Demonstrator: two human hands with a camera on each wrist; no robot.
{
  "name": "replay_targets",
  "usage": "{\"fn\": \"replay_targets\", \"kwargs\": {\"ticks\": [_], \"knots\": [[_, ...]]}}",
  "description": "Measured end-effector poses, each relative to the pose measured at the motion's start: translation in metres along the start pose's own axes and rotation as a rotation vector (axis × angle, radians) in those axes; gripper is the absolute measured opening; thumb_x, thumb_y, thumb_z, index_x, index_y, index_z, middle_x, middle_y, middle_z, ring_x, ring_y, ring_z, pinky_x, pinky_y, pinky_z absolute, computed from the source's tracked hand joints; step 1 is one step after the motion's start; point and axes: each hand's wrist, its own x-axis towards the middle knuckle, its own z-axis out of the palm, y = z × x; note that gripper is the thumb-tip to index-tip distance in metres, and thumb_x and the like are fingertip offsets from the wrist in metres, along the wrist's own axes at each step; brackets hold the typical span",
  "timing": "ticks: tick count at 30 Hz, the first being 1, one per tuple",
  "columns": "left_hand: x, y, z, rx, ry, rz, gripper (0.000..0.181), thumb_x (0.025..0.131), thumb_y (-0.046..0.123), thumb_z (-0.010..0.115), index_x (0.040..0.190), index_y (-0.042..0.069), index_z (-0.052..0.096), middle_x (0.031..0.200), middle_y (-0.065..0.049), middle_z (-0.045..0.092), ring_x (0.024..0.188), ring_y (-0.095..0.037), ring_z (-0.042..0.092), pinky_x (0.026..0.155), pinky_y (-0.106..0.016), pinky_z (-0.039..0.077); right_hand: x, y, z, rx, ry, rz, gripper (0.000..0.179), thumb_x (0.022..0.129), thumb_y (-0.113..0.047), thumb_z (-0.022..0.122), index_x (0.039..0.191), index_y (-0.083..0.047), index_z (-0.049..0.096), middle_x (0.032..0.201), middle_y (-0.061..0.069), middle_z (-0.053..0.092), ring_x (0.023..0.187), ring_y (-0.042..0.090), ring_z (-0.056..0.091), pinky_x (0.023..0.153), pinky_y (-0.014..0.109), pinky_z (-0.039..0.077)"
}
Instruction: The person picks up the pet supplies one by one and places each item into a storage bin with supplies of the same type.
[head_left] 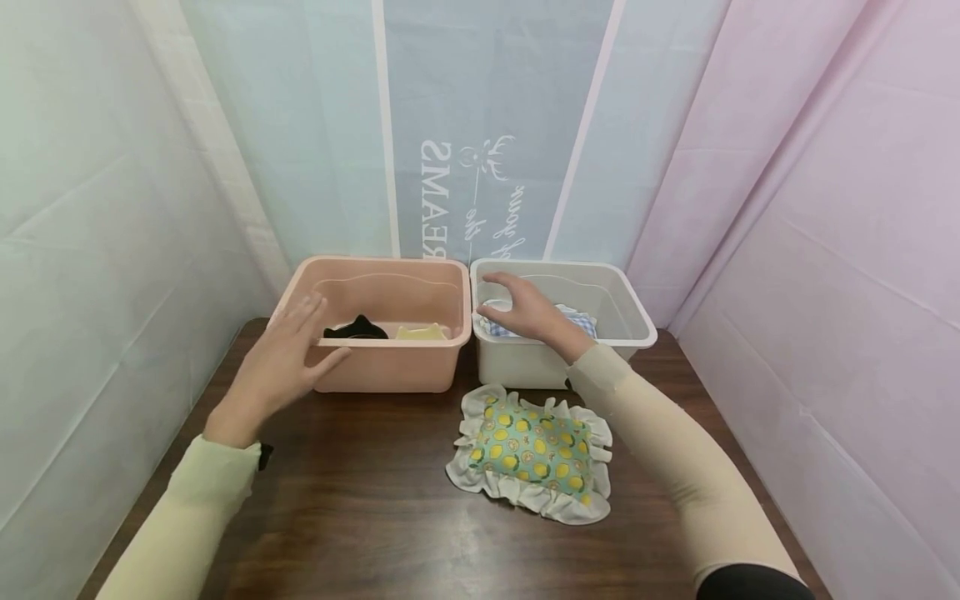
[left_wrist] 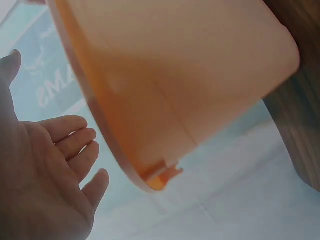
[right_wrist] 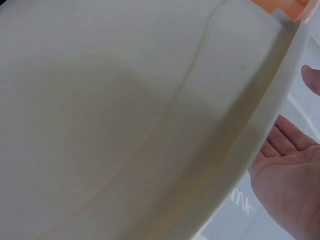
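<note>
My left hand point(head_left: 288, 358) is over the near left corner of the pink bin point(head_left: 390, 367), fingers straight and thumb spread, holding nothing. In the left wrist view its palm and fingers lie beside the bin's rim. My right hand point(head_left: 525, 310) hovers over the white bin point(head_left: 525, 364), thumb apart from the fingers, with nothing between them. Below it in that bin lies a blue-and-white checked cloth item point(head_left: 581, 319), partly hidden by the hand. A small lemon-print pillow point(head_left: 532, 450) with white ruffled edges lies flat on the table in front of the white bin.
Inside the pink bin are a black pointed item point(head_left: 360, 327) and a pale yellow item point(head_left: 422, 332). Both bins stand side by side at the back of the dark wooden table point(head_left: 360, 500). Fabric curtains point(head_left: 300, 125) hang behind and at both sides.
</note>
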Motion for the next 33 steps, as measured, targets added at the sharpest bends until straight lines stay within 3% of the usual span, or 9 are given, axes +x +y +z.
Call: {"fn": "replay_targets", "kwargs": {"ticks": [6,12,24,33], "knots": [[-0.007,0.013,0.005,-0.031,0.024,0.043,0.090,0.106,0.055,0.064,0.169,0.002,0.028,0.176,-0.019,0.027,0.164,-0.039,0.021,0.133,-0.055,0.015,-0.006,0.009,-0.002,-0.011,-0.003,0.015,0.072,0.104,-0.036,0.072,0.161,-0.001,0.045,0.164,0.020,0.048,0.154,0.037,0.042,0.128,0.049,0.034],[-0.016,0.025,0.009,-0.078,0.047,0.070,0.086,0.105,0.052,0.066,0.169,0.005,0.032,0.174,-0.018,0.031,0.162,-0.041,0.025,0.128,-0.062,0.026,-0.015,0.018,-0.005,-0.035,0.014,0.014,0.077,0.104,-0.038,0.071,0.164,-0.002,0.040,0.168,0.019,0.042,0.157,0.036,0.038,0.130,0.049,0.030],[-0.032,0.044,0.020,-0.100,0.089,0.125,0.084,0.103,0.047,0.071,0.168,0.008,0.036,0.172,-0.014,0.038,0.158,-0.040,0.036,0.122,-0.062,0.035,-0.030,0.030,-0.013,-0.083,0.051,0.018,0.081,0.104,-0.040,0.070,0.166,-0.001,0.035,0.171,0.020,0.036,0.160,0.039,0.031,0.132,0.051,0.024],[-0.041,0.057,0.032,-0.131,0.014,0.103,0.078,0.104,0.054,0.068,0.165,0.012,0.044,0.167,-0.012,0.046,0.150,-0.038,0.048,0.118,-0.062,0.042,-0.041,0.042,-0.021,-0.109,0.081,0.016,0.083,0.104,-0.042,0.070,0.166,0.000,0.035,0.171,0.021,0.036,0.160,0.039,0.030,0.131,0.053,0.024]]}}
